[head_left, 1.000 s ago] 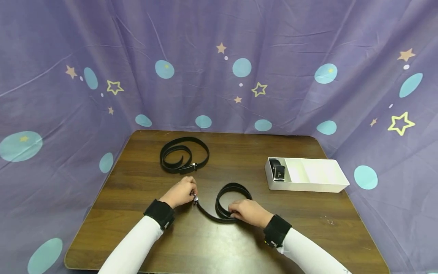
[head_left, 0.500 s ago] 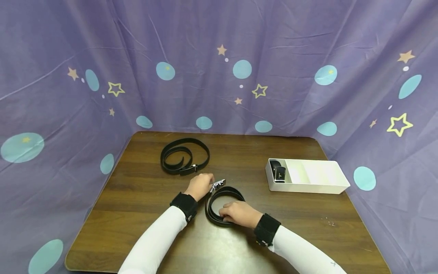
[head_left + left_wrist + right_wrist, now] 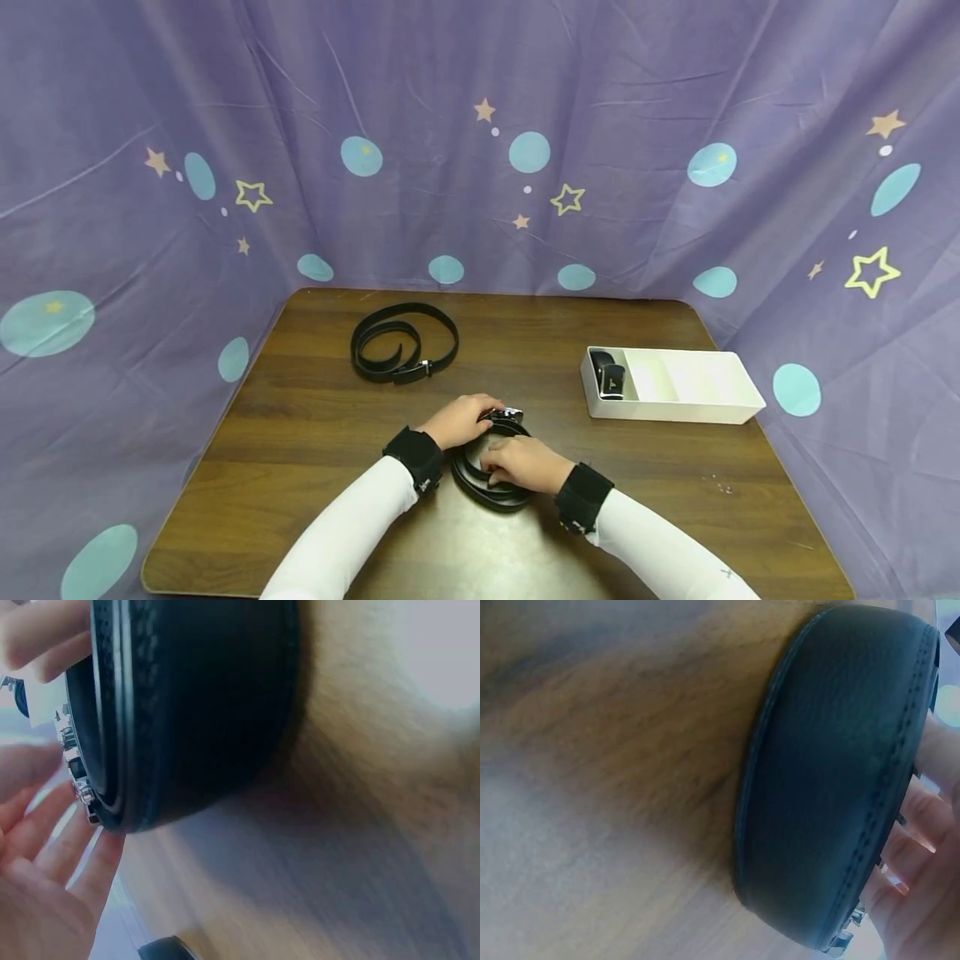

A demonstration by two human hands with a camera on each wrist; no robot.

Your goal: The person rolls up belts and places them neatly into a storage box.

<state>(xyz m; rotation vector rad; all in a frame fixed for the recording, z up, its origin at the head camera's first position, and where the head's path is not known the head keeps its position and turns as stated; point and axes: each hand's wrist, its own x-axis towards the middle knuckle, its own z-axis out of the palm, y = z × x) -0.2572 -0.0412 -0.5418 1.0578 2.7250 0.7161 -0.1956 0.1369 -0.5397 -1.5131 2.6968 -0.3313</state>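
Note:
A black leather belt (image 3: 491, 502) with a silver buckle (image 3: 513, 414) is wound into a coil on its edge on the wooden table. At the coil's far side, my left hand (image 3: 461, 422) holds the buckle end, its fingers beside the buckle (image 3: 79, 776) in the left wrist view. My right hand (image 3: 527, 463) reaches into the ring, fingers curled on an inner turn of the belt. The right wrist view has the stitched outer strap (image 3: 832, 772) close up, hiding part of the fingers. A second black belt (image 3: 447, 354) lies loosely coiled beyond my left hand.
At the right stands a white divided box (image 3: 675, 410), with a rolled black belt (image 3: 611, 380) in its left compartment. The brown wooden table (image 3: 300, 500) ends against a purple patterned curtain (image 3: 450, 200) at the back and sides.
My left hand has carried the buckle end rightward and round to the coil's far side, so the trailing strap is now wound in. My right hand has shifted slightly left.

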